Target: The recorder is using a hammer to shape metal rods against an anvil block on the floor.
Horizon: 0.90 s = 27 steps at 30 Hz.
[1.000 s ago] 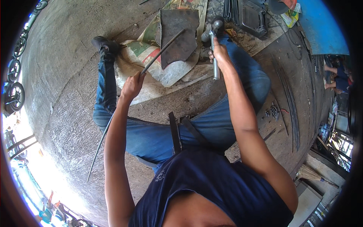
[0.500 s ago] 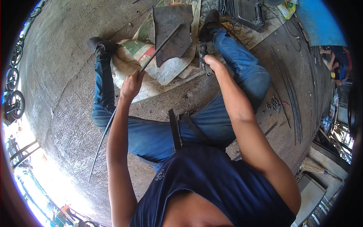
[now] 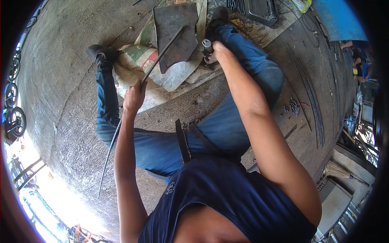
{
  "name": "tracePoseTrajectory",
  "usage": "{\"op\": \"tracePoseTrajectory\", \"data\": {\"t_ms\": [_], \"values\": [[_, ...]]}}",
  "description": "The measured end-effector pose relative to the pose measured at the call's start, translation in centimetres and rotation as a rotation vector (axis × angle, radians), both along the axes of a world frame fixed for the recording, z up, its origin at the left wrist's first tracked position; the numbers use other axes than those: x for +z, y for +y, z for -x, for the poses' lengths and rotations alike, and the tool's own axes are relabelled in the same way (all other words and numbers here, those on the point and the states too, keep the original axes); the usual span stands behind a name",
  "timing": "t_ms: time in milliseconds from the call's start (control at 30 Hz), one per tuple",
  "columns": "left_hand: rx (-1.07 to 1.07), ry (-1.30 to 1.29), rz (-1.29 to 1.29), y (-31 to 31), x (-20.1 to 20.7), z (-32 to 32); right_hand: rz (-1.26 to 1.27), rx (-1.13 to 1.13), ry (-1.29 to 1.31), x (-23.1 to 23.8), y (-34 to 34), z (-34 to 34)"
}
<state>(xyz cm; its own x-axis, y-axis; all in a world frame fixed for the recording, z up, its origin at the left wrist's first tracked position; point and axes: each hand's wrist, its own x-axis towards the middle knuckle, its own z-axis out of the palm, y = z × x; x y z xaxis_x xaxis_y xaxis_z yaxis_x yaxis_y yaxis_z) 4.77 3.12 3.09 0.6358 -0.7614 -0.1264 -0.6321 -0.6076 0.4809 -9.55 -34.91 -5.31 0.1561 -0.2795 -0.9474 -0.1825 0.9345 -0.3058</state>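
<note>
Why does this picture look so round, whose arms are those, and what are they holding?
No robot here: those are a person's bare arms. A wide fisheye camera on their head looks down, so edges bend. The left hand holds a long thin rod, its upper end over a dark flat plate; I can't tell if they touch. The right hand grips a metal tool, seen nearly end-on. The plate lies on a crumpled sheet on the rough ground. More rods lie to the right.

floor: grey, rough (image 3: 73, 133) | crumpled sacking (image 3: 175, 79) | long dark rods (image 3: 312, 95) | short metal pieces (image 3: 295, 108)
</note>
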Motion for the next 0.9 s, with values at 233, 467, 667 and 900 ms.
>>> {"op": "tracePoseTrajectory", "data": {"t_ms": [233,467,667,900], "values": [[0.010,-0.062,-0.020,-0.3,0.1,0.4,0.222,0.337,-0.016,1.5,1.7,0.2],[0.053,-0.097,-0.046,1.2,0.2,0.5,0.308,0.383,-0.018,0.7,3.4,-1.4],[0.031,-0.111,-0.038,-0.3,0.4,0.9,0.881,0.452,0.276,-2.7,0.7,-0.4],[0.035,-0.126,-0.024,-0.4,0.5,1.3,0.869,0.492,0.418,2.6,1.6,-0.2]]}}
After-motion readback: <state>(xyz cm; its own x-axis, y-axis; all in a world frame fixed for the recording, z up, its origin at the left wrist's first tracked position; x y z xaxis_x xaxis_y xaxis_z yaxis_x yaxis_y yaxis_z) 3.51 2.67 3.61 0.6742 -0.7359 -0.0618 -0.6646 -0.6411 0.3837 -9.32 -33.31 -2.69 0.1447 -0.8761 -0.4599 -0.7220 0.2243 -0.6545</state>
